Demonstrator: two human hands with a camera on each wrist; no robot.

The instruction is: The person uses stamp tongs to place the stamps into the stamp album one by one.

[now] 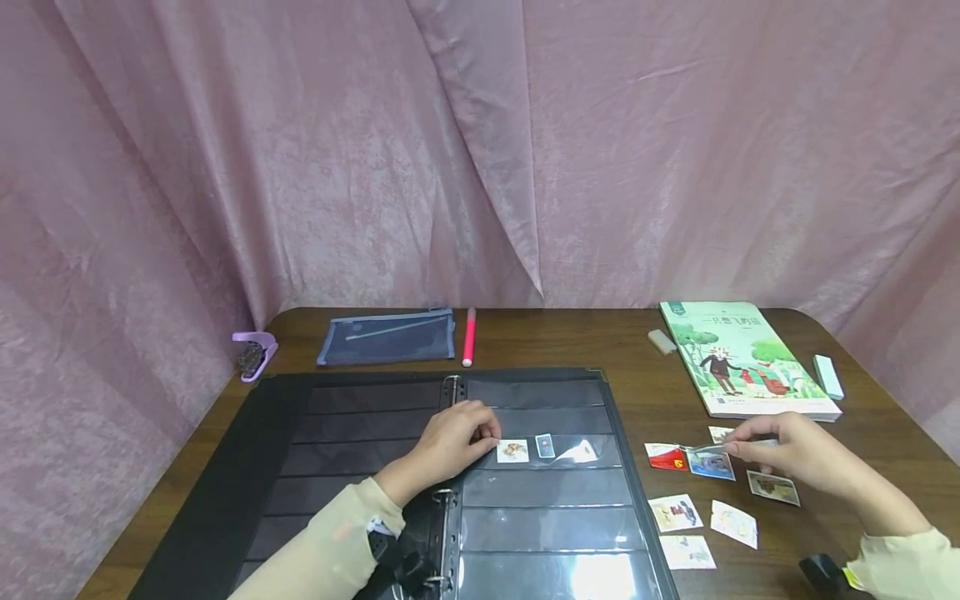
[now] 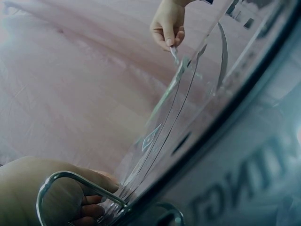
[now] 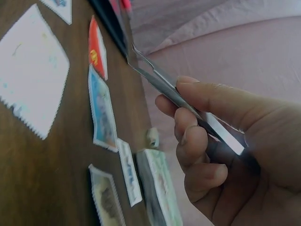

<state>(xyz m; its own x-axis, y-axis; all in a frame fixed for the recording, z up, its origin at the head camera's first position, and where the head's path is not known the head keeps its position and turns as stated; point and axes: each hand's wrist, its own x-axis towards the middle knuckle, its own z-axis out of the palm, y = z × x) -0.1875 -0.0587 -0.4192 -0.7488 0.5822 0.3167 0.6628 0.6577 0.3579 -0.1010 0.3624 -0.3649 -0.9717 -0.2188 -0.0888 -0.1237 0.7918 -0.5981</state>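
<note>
An open black stamp album [image 1: 547, 496] lies on the table, its right page made of clear pocket strips. Two stamps sit in one strip: a stamp with a brown motif [image 1: 512, 451] and a smaller blue-framed one [image 1: 544, 446]. My left hand [image 1: 456, 446] rests at the inner side of that page, fingers bent, fingertips right beside the brown-motif stamp. Off the album's right side, my right hand [image 1: 795, 450] pinches metal tweezers [image 3: 162, 84] between thumb and fingers. Their tips reach over a red stamp [image 1: 666, 457] and a blue stamp [image 1: 711, 464] in the head view.
More loose stamps lie nearby, including a brownish one [image 1: 773, 488] and a pale one [image 1: 734, 524]. Behind are a green illustrated book [image 1: 750, 358], an eraser [image 1: 662, 342], a blue mesh pouch [image 1: 386, 337], a pink marker [image 1: 469, 337] and a purple clip [image 1: 257, 354].
</note>
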